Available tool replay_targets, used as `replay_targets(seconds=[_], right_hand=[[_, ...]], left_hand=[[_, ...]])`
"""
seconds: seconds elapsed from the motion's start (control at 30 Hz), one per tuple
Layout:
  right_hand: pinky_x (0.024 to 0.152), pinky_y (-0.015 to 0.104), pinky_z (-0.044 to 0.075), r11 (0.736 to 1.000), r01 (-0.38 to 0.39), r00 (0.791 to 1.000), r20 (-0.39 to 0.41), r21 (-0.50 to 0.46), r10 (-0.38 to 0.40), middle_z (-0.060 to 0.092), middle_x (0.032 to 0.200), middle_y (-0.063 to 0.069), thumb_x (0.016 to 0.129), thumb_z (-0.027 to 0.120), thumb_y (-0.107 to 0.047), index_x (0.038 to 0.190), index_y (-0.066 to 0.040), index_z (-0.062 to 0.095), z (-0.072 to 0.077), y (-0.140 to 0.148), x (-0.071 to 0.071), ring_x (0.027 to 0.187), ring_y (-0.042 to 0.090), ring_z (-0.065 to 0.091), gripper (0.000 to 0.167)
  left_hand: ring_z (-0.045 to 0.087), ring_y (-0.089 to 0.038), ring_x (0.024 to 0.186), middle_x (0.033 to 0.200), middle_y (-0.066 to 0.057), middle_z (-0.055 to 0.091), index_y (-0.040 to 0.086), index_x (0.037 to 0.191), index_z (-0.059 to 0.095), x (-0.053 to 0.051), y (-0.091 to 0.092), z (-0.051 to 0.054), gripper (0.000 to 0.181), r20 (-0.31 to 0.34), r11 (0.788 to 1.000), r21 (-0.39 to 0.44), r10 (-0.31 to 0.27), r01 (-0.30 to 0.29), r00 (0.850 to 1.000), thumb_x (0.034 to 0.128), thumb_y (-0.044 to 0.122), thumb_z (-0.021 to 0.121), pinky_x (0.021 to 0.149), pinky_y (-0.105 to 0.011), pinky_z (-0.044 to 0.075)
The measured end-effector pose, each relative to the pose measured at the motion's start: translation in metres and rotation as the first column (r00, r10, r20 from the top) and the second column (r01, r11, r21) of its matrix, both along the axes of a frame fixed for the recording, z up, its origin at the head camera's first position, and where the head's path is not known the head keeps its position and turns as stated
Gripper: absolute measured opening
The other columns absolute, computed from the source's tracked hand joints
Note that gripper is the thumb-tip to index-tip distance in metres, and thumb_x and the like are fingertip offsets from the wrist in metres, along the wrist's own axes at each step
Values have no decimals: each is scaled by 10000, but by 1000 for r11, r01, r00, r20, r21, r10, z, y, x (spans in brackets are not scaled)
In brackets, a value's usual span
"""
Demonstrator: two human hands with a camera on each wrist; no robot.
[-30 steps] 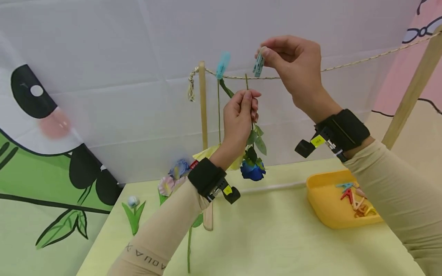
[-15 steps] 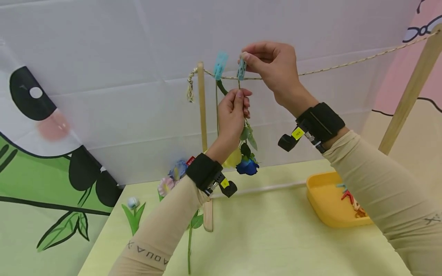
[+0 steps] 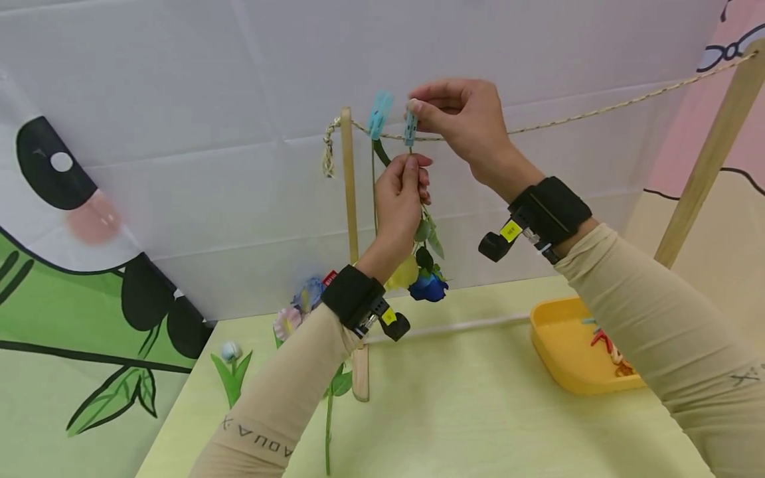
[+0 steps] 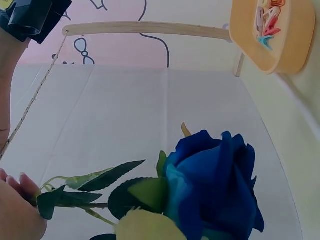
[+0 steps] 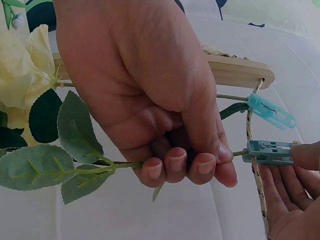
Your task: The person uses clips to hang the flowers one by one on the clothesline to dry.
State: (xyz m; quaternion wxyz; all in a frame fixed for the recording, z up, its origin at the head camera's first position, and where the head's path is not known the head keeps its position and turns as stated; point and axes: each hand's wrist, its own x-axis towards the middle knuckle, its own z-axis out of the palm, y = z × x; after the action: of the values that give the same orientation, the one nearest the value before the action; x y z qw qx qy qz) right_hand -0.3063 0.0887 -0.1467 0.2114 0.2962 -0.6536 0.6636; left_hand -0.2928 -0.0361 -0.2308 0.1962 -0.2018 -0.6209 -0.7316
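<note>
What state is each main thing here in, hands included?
Rope: strung between wooden posts, sagging.
Blue rose: upside down, stem held.
Left hand: gripping the blue rose's stem.
Held clothespin: at the rope; clamped or not, unclear.
Right hand: pinching the held clothespin.
Aqua clothespin: clipped on the rope.
Yellow flower: bloom down, partly hidden.
Yellow tray: on the table, holding loose clothespins.

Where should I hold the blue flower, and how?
I'd pinch its thin stem just under the clothespin, from the left, like the left hand does. The blue flower hangs head-down, so the bare part is up there, above the leaves and petals. The right hand takes up the right side.
</note>
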Motion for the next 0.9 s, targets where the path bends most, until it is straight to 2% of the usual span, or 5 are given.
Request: replay_targets(seconds=[0.2, 0.37, 0.6, 0.73, 0.9], right_hand=[[868, 315, 605, 1000, -1, 1000, -1, 31, 1, 738, 1051, 137, 960, 722, -61, 1159, 62, 733, -1, 2, 2, 886, 199, 746, 235], [877, 315, 601, 999, -6, 1000, -22, 43, 7, 742, 1072, 146, 960, 722, -59, 1166, 67, 732, -3, 4, 2, 921, 199, 750, 242], [892, 321, 598, 999, -18, 999, -32, 28, 19, 748, 1060, 129, 947, 728, -43, 1177, 86, 721, -5, 7, 2, 929, 208, 739, 264], [903, 317, 593, 1000, 6, 998, -64, 26, -5, 748, 1072, 127, 944, 731, -48, 1178, 78, 722, -7, 8, 6, 936, 208, 738, 266], [913, 305, 586, 996, 64, 993, -102, 58, -58, 753, 1101, 125, 935, 751, -77, 1175, 43, 737, -11, 9, 13, 955, 204, 744, 269]], left_hand=[[527, -176, 698, 847, -43, 560, -10, 1140, 669, 4, -2, -3, 298, -31, 999, -31, 32, -33, 999, 1105, 196, 457, 661, -220, 544], [619, -230, 844, 989, -135, 632, -13, 1257, 633, 15, -3, -11, 283, -54, 992, -88, 87, -92, 995, 1108, 158, 464, 817, -262, 591], [602, -256, 1144, 1260, -136, 609, -9, 1438, 494, 37, -6, -17, 388, -114, 946, -258, 174, -198, 978, 1075, 116, 544, 1001, -273, 511], [549, -286, 1217, 1341, -172, 516, -23, 1462, 430, 51, -11, -17, 467, -187, 924, -291, 200, -249, 962, 1032, 73, 584, 1075, -329, 479], [524, -300, 1245, 1389, -196, 476, -40, 1440, 447, 60, -24, -20, 459, -229, 912, -305, 209, -275, 951, 1015, 44, 601, 1110, -366, 454]])
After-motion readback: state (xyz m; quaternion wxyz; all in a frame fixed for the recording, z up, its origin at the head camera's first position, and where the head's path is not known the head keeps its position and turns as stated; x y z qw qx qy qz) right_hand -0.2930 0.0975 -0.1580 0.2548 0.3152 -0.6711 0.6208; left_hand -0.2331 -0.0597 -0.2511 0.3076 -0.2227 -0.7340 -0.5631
